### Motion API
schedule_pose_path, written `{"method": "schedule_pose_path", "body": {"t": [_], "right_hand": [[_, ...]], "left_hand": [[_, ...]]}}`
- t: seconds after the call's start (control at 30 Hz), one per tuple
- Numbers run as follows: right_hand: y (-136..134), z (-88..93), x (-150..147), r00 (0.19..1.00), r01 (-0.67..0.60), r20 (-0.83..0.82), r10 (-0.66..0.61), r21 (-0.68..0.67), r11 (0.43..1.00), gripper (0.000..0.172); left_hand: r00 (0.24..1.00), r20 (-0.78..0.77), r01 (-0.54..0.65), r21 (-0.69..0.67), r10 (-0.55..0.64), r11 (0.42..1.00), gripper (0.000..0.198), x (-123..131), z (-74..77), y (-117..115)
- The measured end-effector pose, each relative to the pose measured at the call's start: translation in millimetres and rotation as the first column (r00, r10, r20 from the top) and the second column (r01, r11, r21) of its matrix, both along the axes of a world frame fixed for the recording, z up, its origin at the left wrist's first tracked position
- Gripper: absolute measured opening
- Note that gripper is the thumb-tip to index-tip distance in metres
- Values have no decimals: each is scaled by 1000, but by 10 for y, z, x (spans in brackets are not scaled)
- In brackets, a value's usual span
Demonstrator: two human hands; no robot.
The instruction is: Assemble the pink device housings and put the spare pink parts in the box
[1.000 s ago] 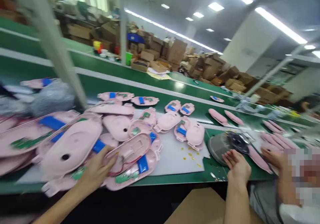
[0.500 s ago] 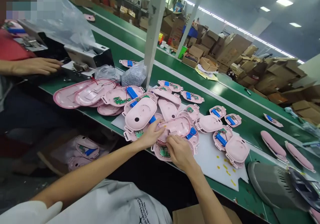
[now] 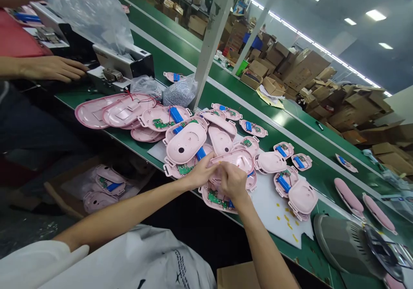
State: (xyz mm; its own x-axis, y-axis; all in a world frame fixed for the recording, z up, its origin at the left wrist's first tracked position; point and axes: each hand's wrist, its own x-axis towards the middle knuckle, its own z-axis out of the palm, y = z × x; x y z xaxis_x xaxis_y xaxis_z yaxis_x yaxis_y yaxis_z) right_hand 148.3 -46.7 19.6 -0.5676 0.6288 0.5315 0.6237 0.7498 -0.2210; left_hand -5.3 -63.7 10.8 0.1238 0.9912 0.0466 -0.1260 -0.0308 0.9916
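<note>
A pink plastic shell half (image 3: 241, 160), inner side up, is held over the front edge of the bench. My left hand (image 3: 201, 172) grips its left end between thumb and fingers. My right hand (image 3: 234, 182) is curled with its fingertips against the shell's left part; whether something small is pinched there is hidden. Just below lies another pink shell (image 3: 213, 197) with a green circuit board. Left of my hands sits a pile of shells, among them a closed-looking pink cover (image 3: 186, 143) with a round black hole and a blue battery (image 3: 176, 114).
A white foam sheet (image 3: 267, 211) with yellow tape bits lies to the right. Beyond it stands a grey machine (image 3: 342, 241). A metal post (image 3: 211, 43) rises behind the pile. At left, a co-worker's hand (image 3: 53, 68) rests by a black-and-white fixture (image 3: 122, 63).
My right hand has moved up and left onto the shell, its fingers now curled near my left hand. A co-worker's other arm has come in at upper left. The view has shifted slightly.
</note>
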Motion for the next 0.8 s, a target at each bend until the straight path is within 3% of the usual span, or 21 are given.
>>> {"method": "schedule_pose_path", "body": {"t": [0.07,0.13,0.23,0.33,0.4,0.5,0.63,0.7,0.73,0.8], "right_hand": [[-13,59,-111,966,136,-187,-177,-214,967,25],[-31,112,-212,849,232,-353,-392,-416,879,26],[-48,133,-283,686,212,-471,-555,-600,771,31],[-43,80,-258,668,217,-476,-572,-611,761,32],[-21,41,-238,616,310,-486,-621,-575,757,32],[49,34,-271,536,481,-464,-705,-518,707,32],[194,116,-380,534,640,-368,-761,-413,648,32],[234,161,-382,522,595,-407,-750,-456,662,32],[230,181,-354,545,509,-437,-716,-506,696,32],[162,216,-236,677,217,-475,-562,-601,770,32]], "left_hand": [[1000,-21,-5,-32,4,999,28,0,10,-29],[998,-62,-19,-37,16,999,26,6,29,-58],[987,-129,-88,30,91,996,19,22,41,-73],[979,-174,-99,54,107,994,16,41,28,-68],[974,-202,-90,56,100,994,16,54,23,-76],[969,-224,-89,59,100,994,13,74,38,-105],[979,-198,-51,-41,41,998,15,86,46,-108],[977,-196,-87,-28,80,996,16,75,33,-75],[974,-195,-118,-4,115,993,16,66,27,-56],[973,-178,-148,18,148,989,17,41,19,-27]]}}
